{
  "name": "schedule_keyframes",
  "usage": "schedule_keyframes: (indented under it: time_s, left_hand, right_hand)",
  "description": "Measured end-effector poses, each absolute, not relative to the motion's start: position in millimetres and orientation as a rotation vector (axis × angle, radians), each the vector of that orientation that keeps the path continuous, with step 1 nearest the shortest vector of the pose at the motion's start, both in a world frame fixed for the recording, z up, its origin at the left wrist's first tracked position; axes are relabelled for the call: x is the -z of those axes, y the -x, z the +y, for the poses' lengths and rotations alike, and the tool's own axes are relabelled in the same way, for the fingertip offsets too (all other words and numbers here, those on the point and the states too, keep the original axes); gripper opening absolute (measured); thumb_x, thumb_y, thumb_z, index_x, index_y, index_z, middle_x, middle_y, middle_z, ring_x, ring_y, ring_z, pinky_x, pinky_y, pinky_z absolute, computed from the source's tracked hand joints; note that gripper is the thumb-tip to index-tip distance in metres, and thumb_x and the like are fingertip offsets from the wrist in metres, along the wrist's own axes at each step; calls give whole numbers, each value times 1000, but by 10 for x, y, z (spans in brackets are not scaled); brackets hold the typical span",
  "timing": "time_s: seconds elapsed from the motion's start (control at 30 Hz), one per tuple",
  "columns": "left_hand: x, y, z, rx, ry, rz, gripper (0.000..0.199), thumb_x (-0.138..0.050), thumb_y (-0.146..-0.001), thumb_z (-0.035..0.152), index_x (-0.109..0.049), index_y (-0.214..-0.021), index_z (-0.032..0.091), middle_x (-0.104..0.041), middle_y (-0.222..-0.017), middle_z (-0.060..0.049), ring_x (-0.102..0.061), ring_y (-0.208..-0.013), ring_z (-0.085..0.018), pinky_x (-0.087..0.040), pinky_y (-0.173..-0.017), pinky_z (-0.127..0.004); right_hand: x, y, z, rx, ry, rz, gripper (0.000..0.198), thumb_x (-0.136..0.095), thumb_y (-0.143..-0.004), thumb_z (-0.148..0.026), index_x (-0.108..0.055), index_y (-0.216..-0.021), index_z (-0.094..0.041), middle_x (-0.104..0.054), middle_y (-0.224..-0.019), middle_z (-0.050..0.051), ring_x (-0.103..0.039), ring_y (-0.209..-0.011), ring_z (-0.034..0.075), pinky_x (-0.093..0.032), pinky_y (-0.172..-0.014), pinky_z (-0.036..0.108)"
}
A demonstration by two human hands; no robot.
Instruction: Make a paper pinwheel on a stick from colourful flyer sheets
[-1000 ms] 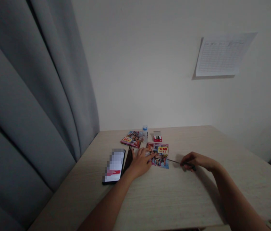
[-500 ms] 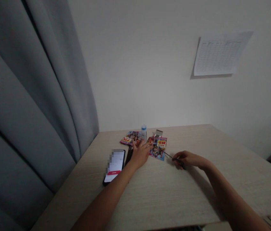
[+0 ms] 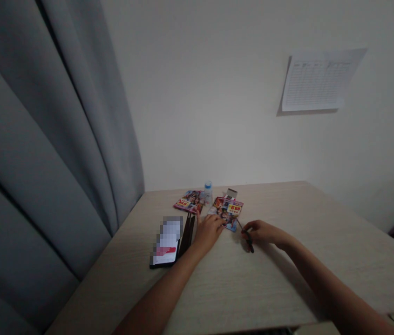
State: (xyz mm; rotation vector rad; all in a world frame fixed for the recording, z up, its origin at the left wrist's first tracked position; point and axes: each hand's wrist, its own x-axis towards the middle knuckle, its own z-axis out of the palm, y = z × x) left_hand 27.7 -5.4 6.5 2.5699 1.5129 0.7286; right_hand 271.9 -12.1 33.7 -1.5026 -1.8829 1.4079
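Note:
Fingers spread and thumb pointing away, my left hand (image 3: pixel 210 230) rests flat at the near left edge of a colourful printed leaflet (image 3: pixel 230 209) with a yellow price label. Its fingertips touch the leaflet's lower part. Off the leaflet's near right corner, my right hand (image 3: pixel 258 232) is closed on a slim dark-handled tool (image 3: pixel 249 244). The tool's thin shaft reaches the leaflet's edge; its exact kind is unclear. Left of my left hand lie dark brown strips (image 3: pixel 187 232), partly behind a phone (image 3: pixel 167 246) with a lit, partly blurred screen.
A second leaflet (image 3: pixel 190 201) lies at the back left. Beside it stands a small clear bottle (image 3: pixel 208 195) with a blue cap. A small box (image 3: pixel 232 192) sits behind the right leaflet. A grey curtain (image 3: pixel 78 139) hangs along the table's (image 3: pixel 305 223) left side, a wall behind.
My left hand has drawn back toward me, off the middle of the leaflet. My right hand has moved slightly left, and the tool in it has turned to point more away from me.

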Motion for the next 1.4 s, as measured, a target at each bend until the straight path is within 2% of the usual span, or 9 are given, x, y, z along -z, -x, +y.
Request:
schedule_keyframes:
  time_s: [0.13, 0.23, 0.43, 0.5, 0.67, 0.8, 1.07, 1.2, 1.4]
  left_hand:
    - [-49, -246, 20, -759, -2500, 1576, 17, -60, -96, 33, -74, -105, 31, -73, -110, -1, -59, -114, -23, -12, -121, -57]
    - [-24, -239, 32, -791, -2474, 1629, 16, -60, -96, 32, -75, -103, 30, -73, -108, -2, -59, -114, -24, -17, -118, -58]
    - [3, -255, 5, -827, -2501, 1536, 32, -66, -92, 35, -67, -124, 36, -67, -130, -1, -55, -125, -24, -7, -121, -59]
    - [13, -256, 15, -826, -2492, 1497, 33, -66, -92, 36, -67, -125, 36, -66, -133, -1, -55, -126, -24, -5, -122, -59]
    - [68, -243, 86, -813, -2452, 1483, 23, -63, -93, 40, -75, -111, 32, -72, -125, -2, -59, -122, -23, -8, -123, -55]
    - [106, -242, 120, -808, -2461, 1502, 22, -62, -94, 41, -75, -108, 31, -73, -123, -2, -60, -120, -22, -8, -123, -55]
    - [64, -265, 100, -817, -2495, 1524, 22, -57, -97, 39, -74, -108, 31, -73, -121, 0, -61, -120, -21, -8, -123, -55]
    - [4, -290, 86, -764, -2557, 1505, 20, -57, -98, 36, -74, -107, 30, -74, -119, -1, -62, -118, -20, -10, -123, -53]
    - [-32, -275, 115, -669, -2582, 1411, 13, -65, -93, 30, -73, -104, 29, -74, -118, 0, -62, -118, -21, -15, -123, -48]
  right_hand:
    - [-308, -2633, -209, -1591, 1326, -1721, 46, -72, -66, -45, -62, -99, -13, -71, -71, 4, -66, -66, 19, -49, -67, 31]
    - [-255, -2597, -241, -1573, 1308, -1649, 53, -76, -64, -49, -61, -101, -14, -70, -71, 3, -66, -65, 19, -50, -64, 30]
    - [-178, -2665, -218, -1432, 1379, -1705, 43, -71, -69, -51, -69, -87, -12, -63, -64, 1, -57, -58, 15, -46, -57, 28]
    - [-183, -2692, -219, -1440, 1375, -1752, 42, -68, -72, -52, -70, -85, -12, -60, -62, 0, -55, -56, 14, -45, -56, 28]
    - [-257, -2722, -256, -1488, 1372, -1778, 45, -67, -73, -55, -68, -82, -11, -58, -59, -1, -52, -52, 12, -43, -55, 27]
    - [-331, -2747, -302, -1520, 1374, -1797, 48, -66, -74, -57, -68, -88, -11, -60, -62, 0, -56, -54, 14, -45, -56, 29]
    - [-326, -2732, -331, -1593, 1332, -1796, 30, -66, -72, -43, -66, -78, -14, -64, -61, 2, -57, -57, 14, -47, -60, 28]
    - [-303, -2725, -324, -1621, 1314, -1782, 26, -66, -71, -37, -65, -84, -14, -67, -62, 2, -59, -57, 15, -48, -61, 28]
    - [-191, -2755, -255, -1578, 1368, -1790, 29, -66, -74, -43, -64, -75, -15, -61, -56, 0, -54, -49, 13, -43, -53, 26]
